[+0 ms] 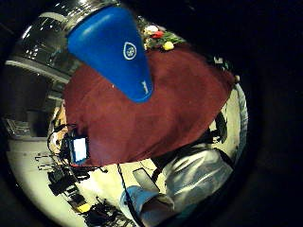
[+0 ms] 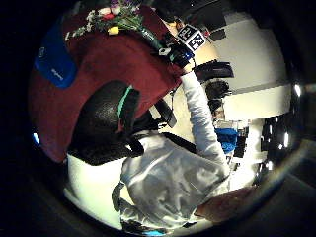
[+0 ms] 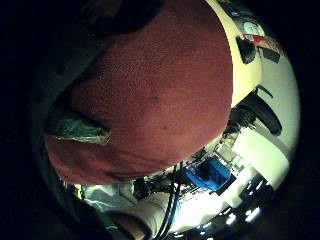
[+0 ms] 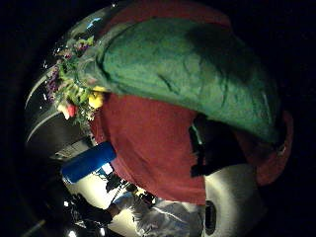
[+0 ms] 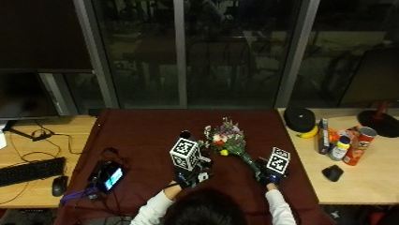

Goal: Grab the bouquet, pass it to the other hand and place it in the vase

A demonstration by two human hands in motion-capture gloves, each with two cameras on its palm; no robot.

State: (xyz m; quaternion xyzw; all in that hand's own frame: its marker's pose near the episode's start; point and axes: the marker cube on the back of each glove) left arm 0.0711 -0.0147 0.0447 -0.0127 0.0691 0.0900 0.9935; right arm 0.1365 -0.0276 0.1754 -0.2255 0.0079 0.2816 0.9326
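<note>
The bouquet (image 5: 228,143) lies on the table (image 5: 150,126), flowers far-left, stem near-right in the right hand (image 5: 269,177)'s closed grip; the left hand (image 5: 189,177)'s grip cannot be told.

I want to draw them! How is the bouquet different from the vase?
The bouquet lies flat; the vase stands up. The bouquet has many colours; the vase is mostly one colour. The right hand is at the bouquet's stems; the vase is by the left hand. Both sit on the dark red cloth.
</note>
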